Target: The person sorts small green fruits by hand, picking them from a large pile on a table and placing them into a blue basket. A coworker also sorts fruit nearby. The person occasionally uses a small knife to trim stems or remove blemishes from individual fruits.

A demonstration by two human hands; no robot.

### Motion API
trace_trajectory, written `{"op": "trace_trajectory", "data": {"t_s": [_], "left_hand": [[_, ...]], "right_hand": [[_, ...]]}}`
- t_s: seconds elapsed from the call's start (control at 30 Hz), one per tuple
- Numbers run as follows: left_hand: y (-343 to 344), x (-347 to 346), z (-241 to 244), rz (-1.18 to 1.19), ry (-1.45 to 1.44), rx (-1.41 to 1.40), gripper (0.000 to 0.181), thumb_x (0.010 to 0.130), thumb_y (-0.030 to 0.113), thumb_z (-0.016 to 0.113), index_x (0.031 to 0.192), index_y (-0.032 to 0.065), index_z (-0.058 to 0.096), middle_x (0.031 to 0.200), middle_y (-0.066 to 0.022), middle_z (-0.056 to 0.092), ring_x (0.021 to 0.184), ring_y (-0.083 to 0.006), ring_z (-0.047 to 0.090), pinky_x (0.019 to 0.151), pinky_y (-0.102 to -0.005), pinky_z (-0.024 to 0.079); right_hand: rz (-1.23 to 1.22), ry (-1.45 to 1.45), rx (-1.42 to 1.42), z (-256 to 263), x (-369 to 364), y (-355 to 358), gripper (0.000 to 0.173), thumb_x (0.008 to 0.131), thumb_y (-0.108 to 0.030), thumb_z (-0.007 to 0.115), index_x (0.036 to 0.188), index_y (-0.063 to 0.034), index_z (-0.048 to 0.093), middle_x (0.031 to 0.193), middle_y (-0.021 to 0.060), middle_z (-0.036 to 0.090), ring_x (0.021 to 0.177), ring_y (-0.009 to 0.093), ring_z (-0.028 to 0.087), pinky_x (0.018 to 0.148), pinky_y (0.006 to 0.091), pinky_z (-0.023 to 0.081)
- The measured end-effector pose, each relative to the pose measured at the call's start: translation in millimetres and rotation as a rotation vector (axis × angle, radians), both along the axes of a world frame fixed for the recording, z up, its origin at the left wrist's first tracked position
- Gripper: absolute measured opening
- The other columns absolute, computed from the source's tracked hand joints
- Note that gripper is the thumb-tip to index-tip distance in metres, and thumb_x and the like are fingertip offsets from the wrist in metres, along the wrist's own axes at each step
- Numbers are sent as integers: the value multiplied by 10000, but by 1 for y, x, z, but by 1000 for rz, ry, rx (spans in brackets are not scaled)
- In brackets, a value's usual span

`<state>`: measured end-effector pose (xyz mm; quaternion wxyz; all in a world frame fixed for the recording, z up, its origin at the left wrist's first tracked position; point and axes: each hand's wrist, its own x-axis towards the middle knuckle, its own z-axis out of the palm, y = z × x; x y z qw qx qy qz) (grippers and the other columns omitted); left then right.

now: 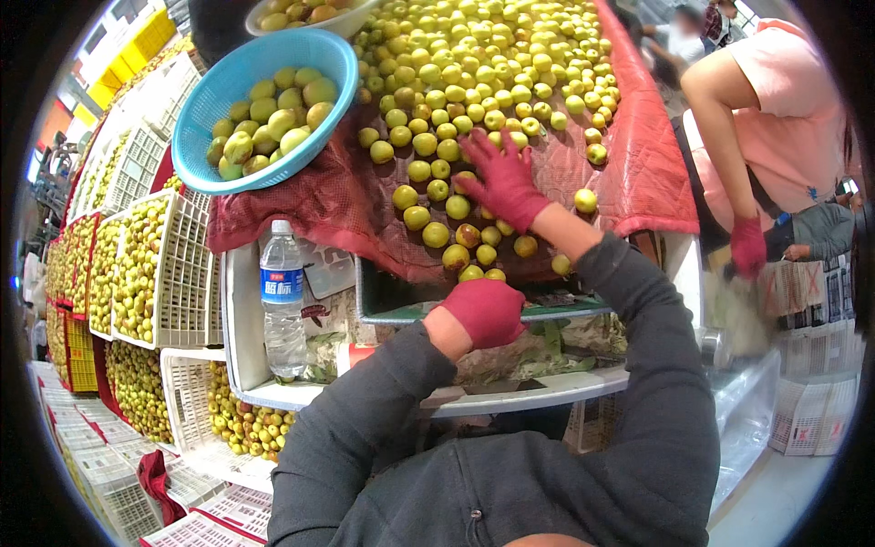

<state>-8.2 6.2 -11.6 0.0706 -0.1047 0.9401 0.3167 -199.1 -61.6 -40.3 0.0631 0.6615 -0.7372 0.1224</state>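
Observation:
Many yellow-green jujubes (472,68), some with brown patches, lie over a dark red quilted cloth (560,164). My right hand (504,179), in a dark pink glove, reaches across them with its fingers spread, touching fruit. Closer to me, my left hand (484,311), gloved alike, is curled at the front rim of a dark green tray (403,308). Its back faces up, so whatever may be inside the fingers is hidden. Just beyond it sit a few jujubes (472,273). Larger fruits fill the bottom of a blue plastic basket (198,164) at the upper left.
A water bottle (281,308) stands left in a white-rimmed bin (526,396). A pale bowl of fruit (352,24) is behind the blue basket. Fruit-filled white crates (188,273) line the left. On the right stands a co-worker in a pink shirt (786,123), near stacked crates (813,410).

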Motion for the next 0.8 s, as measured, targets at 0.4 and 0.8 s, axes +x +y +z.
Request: {"op": "trace_trajectory", "data": {"t_s": [0.4,0.8], "left_hand": [[-2,-2,12,-107,-50,-114,373,870,420,622,994,84,729,864,-184,713,840,-386,684,742,-506,548],[1,0,1,30,65,-58,302,834,376,663,880,90,751,868,-154,721,839,-355,694,750,-458,556]], "right_hand": [[263,37,-254,11,79,-100,617,840,-486,683,1392,-238,561,1477,98,484,1380,411,392,1119,625,257],[822,-125,52,21,64,25,488,915,-353,631,1349,-137,576,1499,140,444,1405,318,396,1180,562,238]]}}
